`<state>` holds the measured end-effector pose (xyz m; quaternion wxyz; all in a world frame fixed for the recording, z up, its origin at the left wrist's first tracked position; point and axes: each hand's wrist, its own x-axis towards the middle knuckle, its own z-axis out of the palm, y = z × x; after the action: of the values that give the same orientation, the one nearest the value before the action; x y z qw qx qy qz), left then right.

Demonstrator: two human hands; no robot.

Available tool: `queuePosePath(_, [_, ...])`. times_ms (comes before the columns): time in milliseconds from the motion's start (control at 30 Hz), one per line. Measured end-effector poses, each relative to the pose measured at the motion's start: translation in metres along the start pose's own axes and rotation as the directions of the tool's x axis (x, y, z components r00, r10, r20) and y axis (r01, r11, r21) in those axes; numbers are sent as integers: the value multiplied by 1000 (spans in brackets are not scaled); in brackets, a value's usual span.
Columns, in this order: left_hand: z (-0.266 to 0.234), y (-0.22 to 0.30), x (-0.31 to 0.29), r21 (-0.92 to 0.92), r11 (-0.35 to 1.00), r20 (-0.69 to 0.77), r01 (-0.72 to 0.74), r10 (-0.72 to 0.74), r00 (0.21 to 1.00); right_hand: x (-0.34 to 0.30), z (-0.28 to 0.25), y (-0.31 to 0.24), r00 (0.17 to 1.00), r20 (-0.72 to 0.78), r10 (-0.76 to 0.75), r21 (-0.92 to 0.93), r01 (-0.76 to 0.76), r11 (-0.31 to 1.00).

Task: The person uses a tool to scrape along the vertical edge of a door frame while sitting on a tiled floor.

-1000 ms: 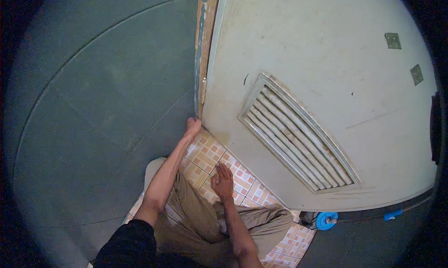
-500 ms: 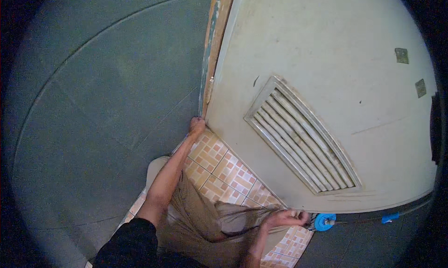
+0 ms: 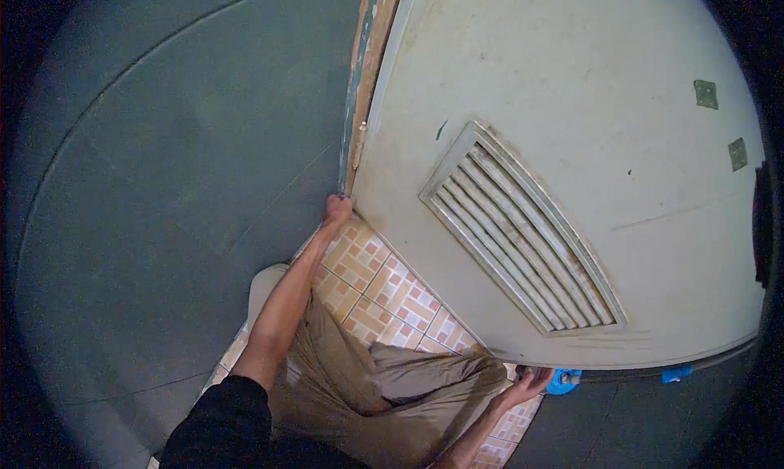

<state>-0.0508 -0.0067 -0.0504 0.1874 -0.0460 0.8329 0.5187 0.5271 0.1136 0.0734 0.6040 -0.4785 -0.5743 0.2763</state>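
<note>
A pale door point(image 3: 523, 61) with a slatted metal vent point(image 3: 523, 232) stands in front of me, beside a worn wooden door frame point(image 3: 376, 69) with chipped paint. My left hand point(image 3: 339, 208) is closed in a fist at the lower end of the frame, close to the door's corner; what its fingers hold is hidden. Farther right, my right hand point(image 3: 529, 385) has its fingers curled against the door's bottom edge, with some fingertips out of sight. Right beside those fingers is a blue round piece point(image 3: 562, 381), partly covered by the hand.
Patterned tiles point(image 3: 367, 281) show between my brown-trousered legs point(image 3: 343, 387) and the door. A dark grey wall point(image 3: 204, 142) rises on the left. A smaller blue piece point(image 3: 676, 374) is on a dark strip under the door's edge. Two greenish square patches point(image 3: 706, 94) mark the door.
My right hand has moved to the door's bottom edge, and its fingers now cover part of the blue round piece. My left hand stays at the frame. The view has shifted slightly.
</note>
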Motion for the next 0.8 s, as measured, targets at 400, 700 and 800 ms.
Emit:
queuePosePath(400, [3,-22,19,132,983,30,-129,126,992,-2,-6,-6,999,36,22,-4,-22,1000])
queuePosePath(700, [49,-16,-16,-135,985,155,112,-90,984,-85,40,-19,934,354,-50,-78,83,994])
queuePosePath(800, [49,-55,25,-177,967,259,185,-135,956,-111,125,-65,516,853,83,-170,124,978])
